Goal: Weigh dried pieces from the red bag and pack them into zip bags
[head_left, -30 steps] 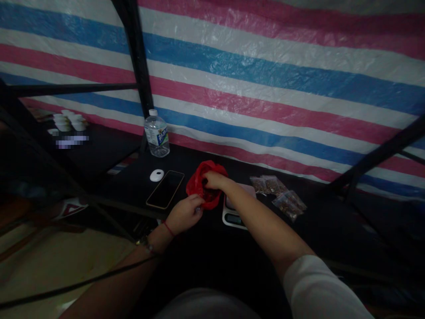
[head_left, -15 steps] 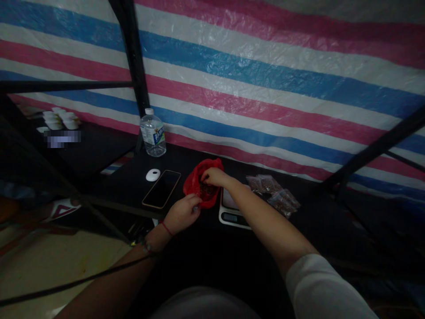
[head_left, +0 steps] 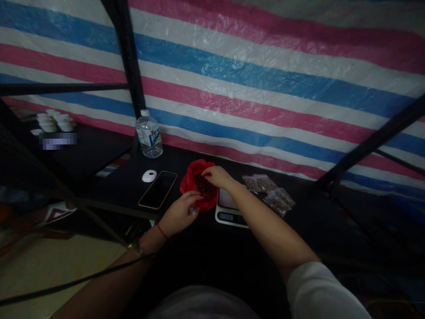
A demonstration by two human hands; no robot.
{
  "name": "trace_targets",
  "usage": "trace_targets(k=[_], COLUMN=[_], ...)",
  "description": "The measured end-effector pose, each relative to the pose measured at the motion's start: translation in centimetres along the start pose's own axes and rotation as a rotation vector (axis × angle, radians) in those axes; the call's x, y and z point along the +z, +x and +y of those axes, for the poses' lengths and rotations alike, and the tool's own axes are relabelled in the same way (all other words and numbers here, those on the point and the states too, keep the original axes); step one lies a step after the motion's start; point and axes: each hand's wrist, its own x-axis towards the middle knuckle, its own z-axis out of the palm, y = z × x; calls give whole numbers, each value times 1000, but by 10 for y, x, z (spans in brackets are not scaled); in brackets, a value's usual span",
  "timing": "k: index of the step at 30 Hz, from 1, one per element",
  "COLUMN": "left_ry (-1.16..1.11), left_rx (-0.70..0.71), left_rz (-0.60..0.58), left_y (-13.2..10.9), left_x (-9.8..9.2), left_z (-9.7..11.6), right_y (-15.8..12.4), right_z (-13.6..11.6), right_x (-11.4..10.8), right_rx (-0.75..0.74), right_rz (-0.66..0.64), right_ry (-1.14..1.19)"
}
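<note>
A big striped sheet (head_left: 249,79) hangs on the far side of the black desk (head_left: 318,217). A clear bottle (head_left: 149,139) stands far left. The open red bag (head_left: 186,182) is in the middle, with a scale (head_left: 226,217) just right of it and a phone (head_left: 158,189) to its left. The left hand (head_left: 177,214) is at the bag's near left edge. The right hand (head_left: 218,177) reaches into its top. I cannot tell what either grip holds. Little clear bags (head_left: 279,201) lie right. Brown bits (head_left: 201,182) fill the red bag's bottom.
</note>
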Motion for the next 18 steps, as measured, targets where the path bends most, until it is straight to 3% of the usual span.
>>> trace_targets(k=[3, 6, 11, 15, 18], left_ry=[12, 47, 181, 318, 397], left_rx=[-1, -35, -30, 20, 12], left_rz=[102, 116, -40, -188, -307], left_y=[2, 8, 38, 80, 106], left_x=[-18, -37, -42, -24, -12], left_z=[3, 5, 10, 6, -3], right_y=[-36, -83, -128, -122, -113], right_z=[9, 33, 67, 68, 57], right_x=[-17, -25, -6, 12, 12], right_rx=[43, 171, 301, 345, 376], right_rz=[180, 414, 315, 269, 238], right_ry=[-15, -69, -13, 50, 25])
